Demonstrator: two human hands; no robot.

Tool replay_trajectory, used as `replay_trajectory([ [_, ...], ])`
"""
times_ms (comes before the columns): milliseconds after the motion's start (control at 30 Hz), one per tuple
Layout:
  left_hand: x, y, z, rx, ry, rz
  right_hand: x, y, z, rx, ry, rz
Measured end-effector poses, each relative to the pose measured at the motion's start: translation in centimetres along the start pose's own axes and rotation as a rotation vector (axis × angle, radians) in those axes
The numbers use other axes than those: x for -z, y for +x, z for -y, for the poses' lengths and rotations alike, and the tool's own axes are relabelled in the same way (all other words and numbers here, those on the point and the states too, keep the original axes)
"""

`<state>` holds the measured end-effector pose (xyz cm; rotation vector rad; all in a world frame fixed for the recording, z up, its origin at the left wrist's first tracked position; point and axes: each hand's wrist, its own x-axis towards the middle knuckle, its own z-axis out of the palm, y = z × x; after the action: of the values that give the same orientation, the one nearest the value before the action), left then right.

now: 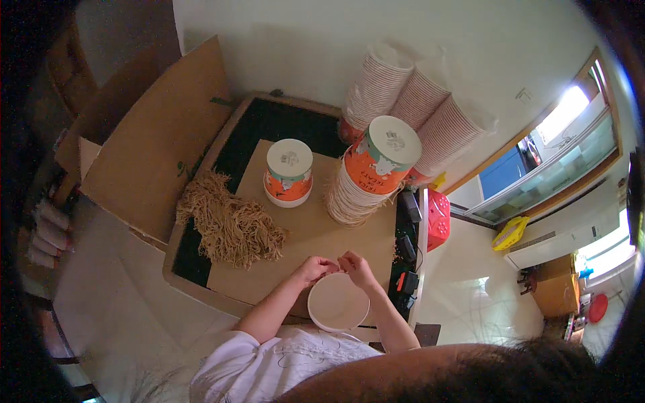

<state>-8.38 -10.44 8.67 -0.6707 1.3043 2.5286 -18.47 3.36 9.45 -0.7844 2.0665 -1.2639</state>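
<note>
A white paper bucket sits close against my body, its open mouth facing up and its inside bare. At its far rim my left hand and my right hand nearly meet, both closed with fingertips pinched. What lies between the fingertips is too small to make out. Beyond my left hand spreads a tangled heap of tan cords. An orange printed bucket stands upside down past the heap. Farther right rises a leaning stack of nested buckets, orange on top, with cord loops hanging along its side.
Tall wrapped stacks of paper buckets lean by the wall. A cardboard sheet covers part of the dark tabletop. A large open carton stands left. Black adapters line the right edge, beside a red plastic basket.
</note>
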Motion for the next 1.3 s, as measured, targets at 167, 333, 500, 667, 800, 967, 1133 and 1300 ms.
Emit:
replay_trajectory([
  [167,0.1,-0.3,0.1,-0.032,0.141,-0.07,0.6,1.1,2.1,-0.076,0.121,-0.111],
  [333,-0.1,-0.2,0.2,-0.053,0.155,-0.088,1.4,2.4,1.8,-0.387,-0.309,0.257],
  [500,0.9,0.6,1.7,-0.138,0.23,-0.114,1.7,1.8,-0.2,-0.17,-0.041,0.231],
  [667,0.6,-0.1,1.7,-0.167,0.228,-0.102,1.9,1.2,-0.7,0.033,0.024,0.1],
  [800,0.9,0.2,2.1,-0.19,0.309,-0.136,0.5,0.7,3.1,-0.281,-0.189,0.063],
  [967,0.5,0.4,1.9,-0.175,0.328,-0.117,0.4,0.5,0.1,-0.028,-0.302,0.1],
  [1133,1.9,-0.1,1.9,-0.211,0.017,-0.061,-0.8,-0.5,0.4,0.052,-0.173,0.004],
  [1300,3.6,-2.3,-1.4,-0.174,0.202,0.215,-1.5,-1.2,1.7,0.106,-0.173,-0.15],
])
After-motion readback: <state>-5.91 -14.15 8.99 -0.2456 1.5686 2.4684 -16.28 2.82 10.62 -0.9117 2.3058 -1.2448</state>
